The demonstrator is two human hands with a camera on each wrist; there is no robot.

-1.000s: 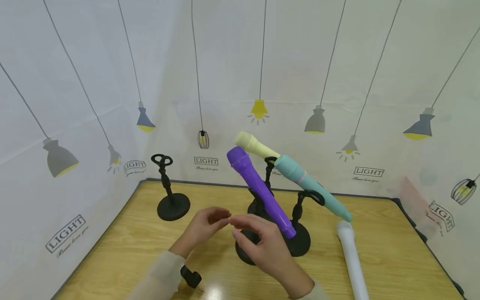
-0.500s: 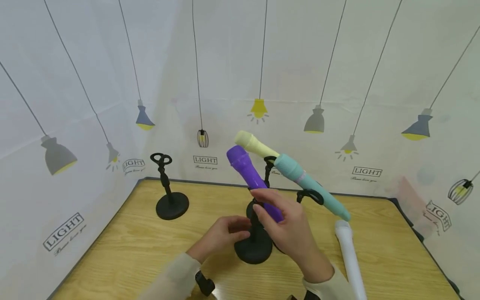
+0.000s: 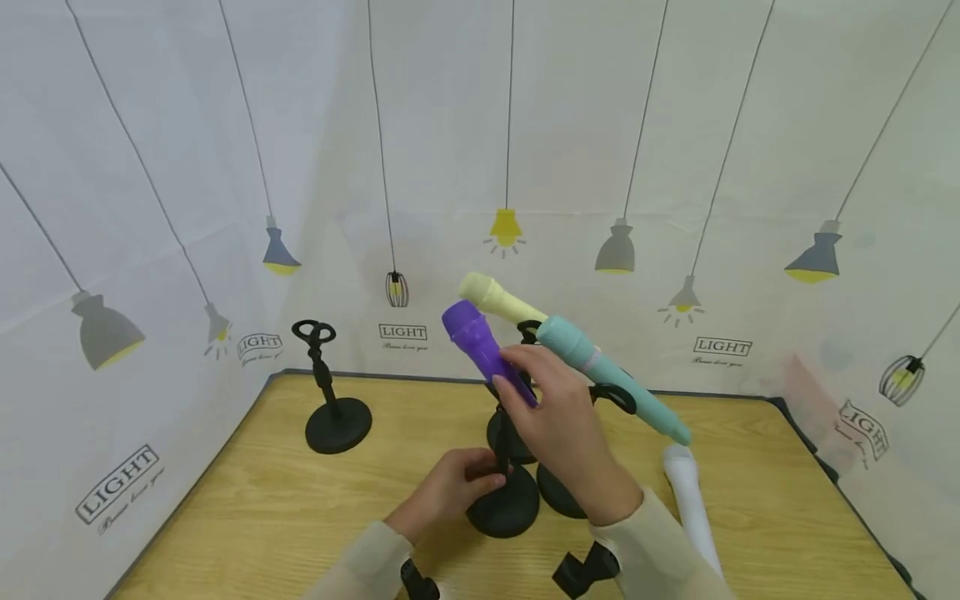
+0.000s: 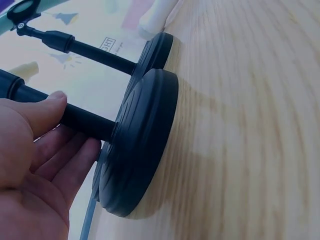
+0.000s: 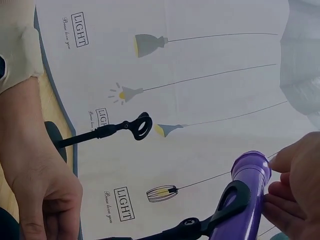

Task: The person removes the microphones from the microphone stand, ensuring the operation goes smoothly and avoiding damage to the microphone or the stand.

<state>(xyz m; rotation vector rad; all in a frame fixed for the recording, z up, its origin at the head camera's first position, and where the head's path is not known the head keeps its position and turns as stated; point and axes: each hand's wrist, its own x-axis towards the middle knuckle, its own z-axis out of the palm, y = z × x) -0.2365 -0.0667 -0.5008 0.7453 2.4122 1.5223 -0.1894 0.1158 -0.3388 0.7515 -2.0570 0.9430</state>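
A purple microphone [image 3: 474,335] leans in the clip of a black microphone stand [image 3: 506,510], its head up and to the left. My right hand [image 3: 558,421] holds the microphone's body between thumb and fingers, and its lower end is hidden behind that hand. In the right wrist view the stand's oval clip [image 5: 241,196] lies around the purple body. Lower down, my left hand [image 3: 453,490] grips the stand's pole [image 4: 85,120], thumb on one side and fingers on the other, just above the round base [image 4: 145,145].
Behind, a pale yellow microphone [image 3: 501,298] and a teal microphone [image 3: 626,385] rest tilted in stands. A white microphone [image 3: 692,500] lies on the table at right. Another stand [image 3: 337,427], its clip holding nothing, is at the back left. Lamp-printed cloth walls [image 3: 435,150] surround the table.
Both hands have moved from in front of the stand onto it: the left now grips the pole, the right has risen and taken hold of the purple microphone. The view has shifted slightly.
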